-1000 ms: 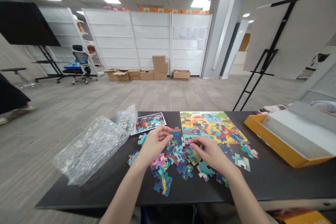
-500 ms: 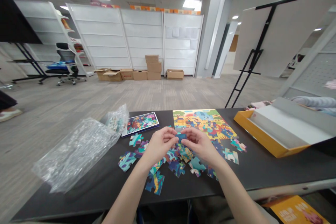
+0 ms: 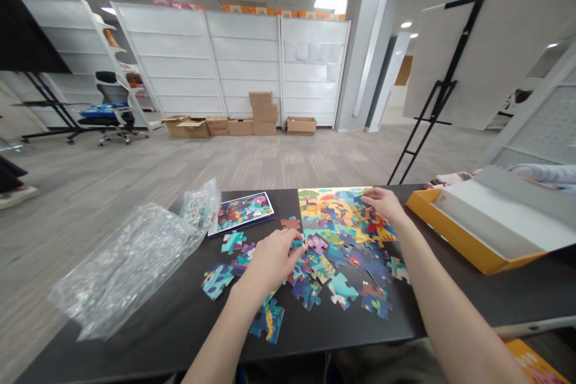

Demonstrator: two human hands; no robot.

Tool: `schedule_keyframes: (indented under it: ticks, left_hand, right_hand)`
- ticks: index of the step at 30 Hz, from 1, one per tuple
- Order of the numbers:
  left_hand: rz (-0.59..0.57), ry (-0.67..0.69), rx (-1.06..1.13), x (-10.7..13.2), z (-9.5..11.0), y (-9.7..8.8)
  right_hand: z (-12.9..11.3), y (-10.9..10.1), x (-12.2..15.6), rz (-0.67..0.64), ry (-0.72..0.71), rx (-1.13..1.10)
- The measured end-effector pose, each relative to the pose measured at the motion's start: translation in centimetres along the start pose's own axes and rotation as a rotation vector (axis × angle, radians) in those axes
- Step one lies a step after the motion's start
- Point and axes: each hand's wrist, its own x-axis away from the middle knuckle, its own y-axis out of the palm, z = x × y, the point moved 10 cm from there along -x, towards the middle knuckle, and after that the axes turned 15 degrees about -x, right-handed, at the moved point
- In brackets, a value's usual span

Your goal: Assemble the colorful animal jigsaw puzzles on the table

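Loose jigsaw puzzle pieces (image 3: 342,290) lie in a spread across the black table in front of me. My left hand (image 3: 274,257) is low over their left part, with its fingertips and thumb closed about a teal puzzle piece (image 3: 297,245). Farther right, my right hand (image 3: 383,204) reaches over the upper right of a yellow animal picture board (image 3: 330,211). Its fingers are pinched together at a small blue puzzle piece (image 3: 360,199), mostly hidden by them. Several pieces overlap the board's lower edge.
Left of the pieces lie a picture card (image 3: 243,211) and crumpled clear plastic bags (image 3: 130,270). An open yellow box (image 3: 477,240) stands at the table's right. Beyond the table are an easel stand (image 3: 434,114), cardboard boxes (image 3: 265,114) and an office chair (image 3: 110,105).
My hands have parted from above the pieces, where they met at a blue piece. The right moved up and right over the board; the left dropped slightly toward the pieces.
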Motion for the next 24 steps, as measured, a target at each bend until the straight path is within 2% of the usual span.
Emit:
schedule_keyframes:
  ticks: [4,10,14,24]
  left_hand:
    - [-0.020,0.041,-0.017,0.0,0.5,0.2]
    - [-0.089,0.064,-0.048,0.1,1.3,0.3]
    - [-0.075,0.022,-0.051,-0.2,0.9,0.0]
    - [-0.021,0.028,-0.071,-0.2,0.1,0.1]
  right_hand:
    - [1.4,-0.6,-0.9,0.032,-0.004,0.055]
    - [0.9,2.3,-1.7,-0.058,-0.030,0.168]
    - [0.1,4.1,-1.4,-0.104,-0.089,0.261]
    - [-0.3,4.9,-1.1,-0.142,-0.227,0.437]
